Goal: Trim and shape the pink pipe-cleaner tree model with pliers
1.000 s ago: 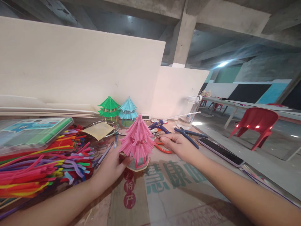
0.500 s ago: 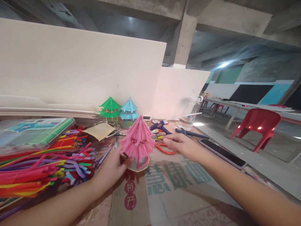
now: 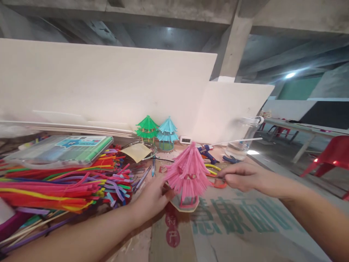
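My left hand (image 3: pixel 154 198) grips the base edge of a pink two-tiered pavilion model (image 3: pixel 188 171), its thumb at the base. The model stands upright over the printed cardboard, slightly tilted. To its right, my right hand (image 3: pixel 242 176) is closed, with thumb and fingers pinched near orange-handled pliers (image 3: pixel 220 183). What the pinch holds is too small and blurred to name. Yellow handles (image 3: pixel 212 168) lie just behind the pliers. A green pavilion (image 3: pixel 147 129) and a light blue pavilion (image 3: pixel 167 134) stand behind, near the white board.
Colourful pipe cleaners (image 3: pixel 54 185) and a plastic marker case (image 3: pixel 62 149) fill the left side. A plate with yellow paper (image 3: pixel 136 151), a blue glue gun (image 3: pixel 208 153) and a water jug (image 3: pixel 241 138) stand farther back. Red chairs (image 3: pixel 329 156) are at right.
The view has swung left, so things appear farther right. My right hand has moved away from the pink model, uncovering more of the yellow handles. My left hand still grips the base.
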{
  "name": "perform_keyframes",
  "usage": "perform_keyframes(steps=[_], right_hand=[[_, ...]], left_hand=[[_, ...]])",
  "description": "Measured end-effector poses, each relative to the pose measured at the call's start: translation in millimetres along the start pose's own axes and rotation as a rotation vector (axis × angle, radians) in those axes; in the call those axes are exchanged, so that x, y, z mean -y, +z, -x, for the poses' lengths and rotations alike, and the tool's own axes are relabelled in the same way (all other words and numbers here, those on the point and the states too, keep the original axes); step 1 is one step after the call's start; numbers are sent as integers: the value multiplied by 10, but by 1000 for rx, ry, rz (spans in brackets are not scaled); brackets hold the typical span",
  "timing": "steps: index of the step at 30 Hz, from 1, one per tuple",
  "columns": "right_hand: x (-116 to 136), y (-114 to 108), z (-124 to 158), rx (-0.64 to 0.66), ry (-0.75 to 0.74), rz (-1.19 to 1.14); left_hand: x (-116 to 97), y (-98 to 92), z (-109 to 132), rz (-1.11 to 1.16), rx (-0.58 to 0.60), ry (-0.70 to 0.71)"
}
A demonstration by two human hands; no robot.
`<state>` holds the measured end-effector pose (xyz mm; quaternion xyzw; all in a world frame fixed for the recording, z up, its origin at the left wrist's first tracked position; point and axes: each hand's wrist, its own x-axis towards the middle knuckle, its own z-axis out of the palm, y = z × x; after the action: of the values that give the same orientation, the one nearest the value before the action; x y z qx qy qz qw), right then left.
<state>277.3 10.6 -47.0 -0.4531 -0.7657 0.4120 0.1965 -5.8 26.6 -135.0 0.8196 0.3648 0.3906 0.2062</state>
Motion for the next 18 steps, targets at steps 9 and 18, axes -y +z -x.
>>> perform_keyframes(steps=[9,18], right_hand=[[-29,-21,-108,-239,45,-228],[-70,63,-161,-329,50,-182]], left_hand=[[-163,-51,42,-52,138,34],[-41,-18,86,-178,25,-94]])
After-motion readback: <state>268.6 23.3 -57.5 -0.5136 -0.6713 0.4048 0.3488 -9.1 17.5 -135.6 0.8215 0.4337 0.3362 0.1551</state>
